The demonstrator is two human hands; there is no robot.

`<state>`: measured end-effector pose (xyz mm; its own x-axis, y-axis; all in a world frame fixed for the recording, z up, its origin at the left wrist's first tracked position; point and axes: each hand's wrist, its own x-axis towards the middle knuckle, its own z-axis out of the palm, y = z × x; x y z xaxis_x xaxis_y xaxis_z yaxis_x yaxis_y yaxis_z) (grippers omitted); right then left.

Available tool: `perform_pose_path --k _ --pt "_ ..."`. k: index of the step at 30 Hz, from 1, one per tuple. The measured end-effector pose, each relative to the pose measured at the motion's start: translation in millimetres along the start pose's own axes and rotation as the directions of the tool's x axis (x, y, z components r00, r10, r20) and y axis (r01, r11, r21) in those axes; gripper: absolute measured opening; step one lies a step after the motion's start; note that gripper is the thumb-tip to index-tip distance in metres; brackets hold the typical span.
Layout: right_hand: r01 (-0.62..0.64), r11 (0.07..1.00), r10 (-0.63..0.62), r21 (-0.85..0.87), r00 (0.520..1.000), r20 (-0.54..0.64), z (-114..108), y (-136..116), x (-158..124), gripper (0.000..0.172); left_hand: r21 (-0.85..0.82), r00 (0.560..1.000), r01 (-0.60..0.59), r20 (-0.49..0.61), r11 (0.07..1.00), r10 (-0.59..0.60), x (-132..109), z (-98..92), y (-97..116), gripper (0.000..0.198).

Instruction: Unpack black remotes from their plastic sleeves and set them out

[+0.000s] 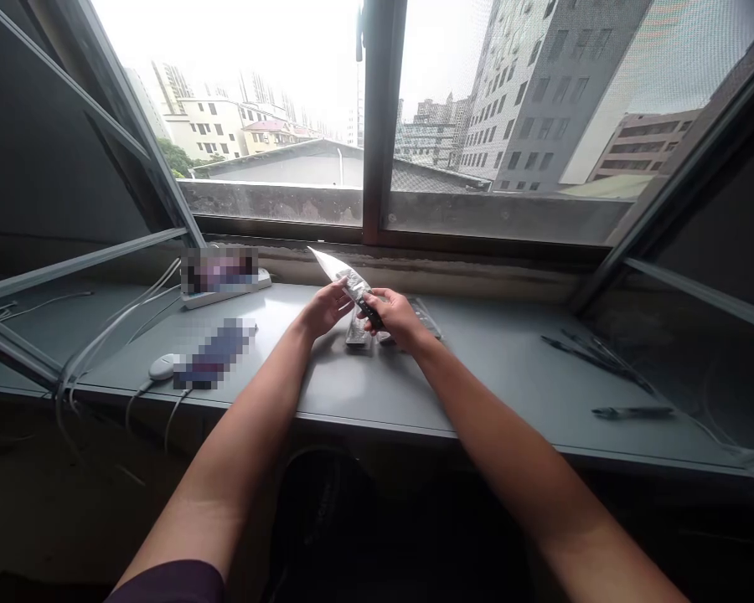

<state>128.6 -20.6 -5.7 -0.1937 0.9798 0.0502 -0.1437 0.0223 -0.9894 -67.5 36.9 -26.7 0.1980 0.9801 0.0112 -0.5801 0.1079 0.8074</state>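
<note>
Above the middle of the grey desk, my two hands meet at a clear, crinkled plastic bag (pixel 353 285) with a pale pointed end toward the window. A slim black object with small light marks (pixel 370 314), like a remote control, shows at the bag's near end. My right hand (pixel 397 318) is closed on this black object, thumb on top. On the bag's left side, my left hand (pixel 327 308) grips its edge with thumb and fingers. Beneath the hands lies a plastic-wrapped packet (pixel 358 337). More wrapped packets (pixel 428 318) are partly hidden behind my right hand.
On the left of the desk (pixel 339 389) are a white power strip (pixel 229 289), a round white charger (pixel 163 367), a blurred-out phone-like item (pixel 217 356) and loose cables (pixel 110 322). Black pens (pixel 632 413) lie at right. Metal frames flank both sides; a window stands behind.
</note>
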Motion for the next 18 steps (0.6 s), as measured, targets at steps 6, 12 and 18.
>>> perform_pose_path --k 6,12,18 --pt "0.0 1.0 0.0 0.001 1.0 -0.031 -0.3 1.4 2.0 0.028 0.078 0.979 0.018 0.201 0.997 -0.034 -7.5 -0.4 -2.2 0.019" --pt "0.008 0.999 -0.008 -0.031 1.0 -0.017 0.1 0.7 2.2 0.026 0.11 0.971 0.104 0.202 0.988 -0.124 -7.5 1.1 -2.3 0.019" --pt "-0.041 0.999 0.041 -0.016 0.999 0.016 -0.9 -1.9 1.5 0.025 0.082 0.99 0.058 0.122 0.995 -0.068 -4.7 4.1 -1.2 0.01"
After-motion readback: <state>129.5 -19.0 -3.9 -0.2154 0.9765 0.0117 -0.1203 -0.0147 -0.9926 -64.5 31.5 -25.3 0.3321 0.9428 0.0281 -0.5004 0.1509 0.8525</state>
